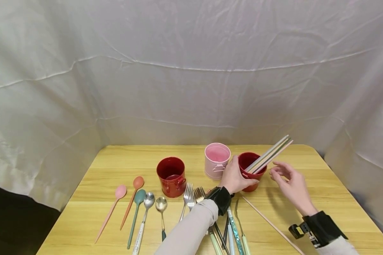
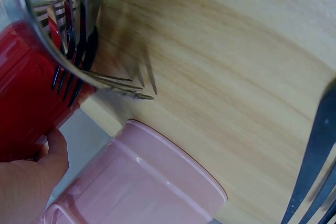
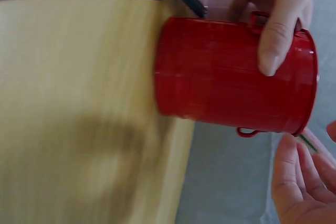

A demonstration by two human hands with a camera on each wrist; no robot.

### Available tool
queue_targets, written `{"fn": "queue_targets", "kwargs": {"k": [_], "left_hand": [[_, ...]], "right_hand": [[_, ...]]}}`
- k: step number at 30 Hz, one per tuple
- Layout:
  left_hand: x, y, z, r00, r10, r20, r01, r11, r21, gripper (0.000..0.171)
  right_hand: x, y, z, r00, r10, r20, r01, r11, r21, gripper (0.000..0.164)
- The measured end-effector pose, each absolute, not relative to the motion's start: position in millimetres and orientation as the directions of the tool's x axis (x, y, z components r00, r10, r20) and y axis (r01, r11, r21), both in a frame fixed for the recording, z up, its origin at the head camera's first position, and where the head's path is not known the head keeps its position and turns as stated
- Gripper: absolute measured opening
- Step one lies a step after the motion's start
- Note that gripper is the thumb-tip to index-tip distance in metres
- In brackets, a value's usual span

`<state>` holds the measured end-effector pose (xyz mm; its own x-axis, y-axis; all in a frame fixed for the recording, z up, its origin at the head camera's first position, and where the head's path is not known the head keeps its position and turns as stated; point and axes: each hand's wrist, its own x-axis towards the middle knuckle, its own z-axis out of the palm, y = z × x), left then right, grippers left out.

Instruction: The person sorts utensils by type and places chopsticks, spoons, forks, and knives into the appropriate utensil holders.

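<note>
Red cup (image 3: 220, 72): grasped by the left hand (image 1: 237, 177), with the thumb on the outer wall, between both hands. Shows a glossy deep-red coat, apparently over metal, a round body and small loop handles at the sides. Holds a bundle of slim, straight sticks (image 1: 269, 154) in grey, cream, dark green and pink, leaning out over the rim above the right hand (image 1: 288, 182).

Right hand: released, with loosely bent fingers, just beside the rim. Cannot tell about contact with the sticks.

Just beyond the left hand: pink cup (image 1: 212, 170), smooth and shiny, with a ribbed band. Left of the left hand: second red cup (image 1: 170, 180), equally glossy, plus spoons (image 1: 140, 196) with oval bowls, some matt and coloured, some bare metal. Beside the left forearm: metal forks (image 1: 188, 191). Between the forearms: loose pink stick (image 1: 268, 221), slender. Under all: table (image 1: 131, 159) with streaked yellow wood grain. Behind: pale, creased cloth (image 1: 210, 99), faintly sheened.
</note>
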<state>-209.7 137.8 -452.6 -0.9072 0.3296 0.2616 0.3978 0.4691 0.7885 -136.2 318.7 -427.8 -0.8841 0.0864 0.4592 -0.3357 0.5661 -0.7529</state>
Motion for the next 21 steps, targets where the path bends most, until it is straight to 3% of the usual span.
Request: {"fn": "queue_targets", "kwargs": {"k": [7, 21], "left_hand": [[-209, 138, -452, -0.91, 0.327, 0.255, 0.39, 0.471, 0.791, 0.088], [-209, 138, -452, -0.915, 0.323, 0.243, 0.379, 0.476, 0.794, 0.089]], "right_hand": [[-126, 325, -442, -0.907, -0.042, 0.419, -0.324, 0.704, -0.631, 0.024], [-114, 331, -447, -0.894, -0.251, 0.372, -0.425, 0.739, -0.523, 0.023]]}}
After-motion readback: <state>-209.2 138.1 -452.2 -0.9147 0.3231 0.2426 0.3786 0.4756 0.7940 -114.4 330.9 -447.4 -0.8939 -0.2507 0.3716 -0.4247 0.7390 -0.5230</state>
